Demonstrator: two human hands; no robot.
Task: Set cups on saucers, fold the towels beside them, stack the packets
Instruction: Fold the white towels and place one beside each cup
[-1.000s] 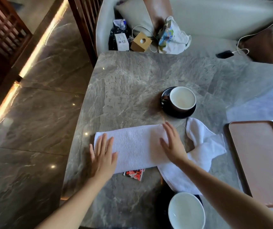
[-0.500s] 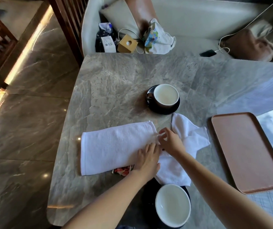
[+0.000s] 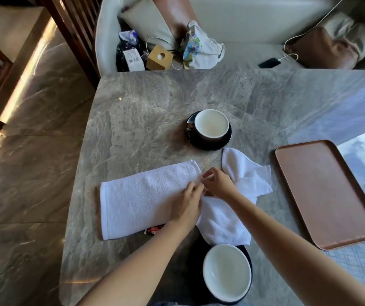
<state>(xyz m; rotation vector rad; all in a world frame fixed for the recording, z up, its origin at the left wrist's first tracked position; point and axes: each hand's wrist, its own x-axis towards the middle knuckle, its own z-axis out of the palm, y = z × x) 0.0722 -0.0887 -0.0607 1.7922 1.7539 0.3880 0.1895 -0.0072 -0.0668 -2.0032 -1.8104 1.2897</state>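
Observation:
A folded white towel [image 3: 141, 199] lies flat on the marble table. Both hands meet at its right end: my left hand [image 3: 187, 204] rests on the towel's right edge, and my right hand [image 3: 218, 182] pinches the towel's upper right corner. A second white towel [image 3: 241, 186] lies crumpled under my right forearm. A red packet [image 3: 154, 229] peeks out from under the folded towel's front edge. One white-lined cup [image 3: 211, 124] sits on a black saucer [image 3: 203, 144] behind the towels. Another cup [image 3: 227, 272] sits on a dark saucer [image 3: 196, 248] near the front edge.
A brown tray [image 3: 325, 193] lies at the right. Behind the table a white sofa [image 3: 254, 25] holds a small wooden box [image 3: 159, 58], bags, a phone [image 3: 269, 62] on a cable and cushions. The table's left edge drops to a marble floor [image 3: 29, 173].
My left hand slid from the folded towel's left end to its right end. My right hand went from flat on the towel to pinching its right corner. The camera view shifted.

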